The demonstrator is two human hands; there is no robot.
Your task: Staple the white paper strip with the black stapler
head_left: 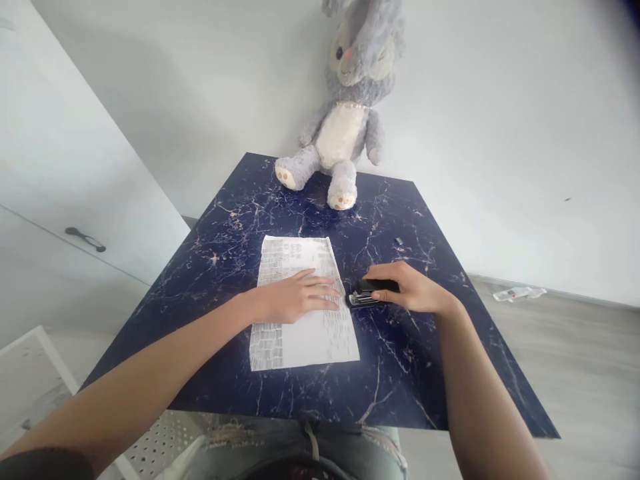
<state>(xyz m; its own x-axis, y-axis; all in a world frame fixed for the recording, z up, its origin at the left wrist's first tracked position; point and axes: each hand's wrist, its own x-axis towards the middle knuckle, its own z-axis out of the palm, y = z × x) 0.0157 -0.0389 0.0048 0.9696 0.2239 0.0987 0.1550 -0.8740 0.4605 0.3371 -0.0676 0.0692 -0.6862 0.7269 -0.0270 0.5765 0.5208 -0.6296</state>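
Observation:
A printed sheet of paper [305,333] lies flat on a dark blue marbled table [235,227]. My left hand [295,298] rests palm down on the sheet, fingers stretched out flat and pointing right. My right hand [413,290] is closed around a black stapler [365,294], which sits at the right edge of the paper, its silver jaw touching that edge. The fingertips of my left hand almost reach the stapler.
A grey plush rabbit [345,113] sits at the far edge of the table against the white wall. A small dark object [399,241] lies on the table beyond my right hand. A white cabinet [60,220] stands to the left. Something white [515,293] lies on the floor.

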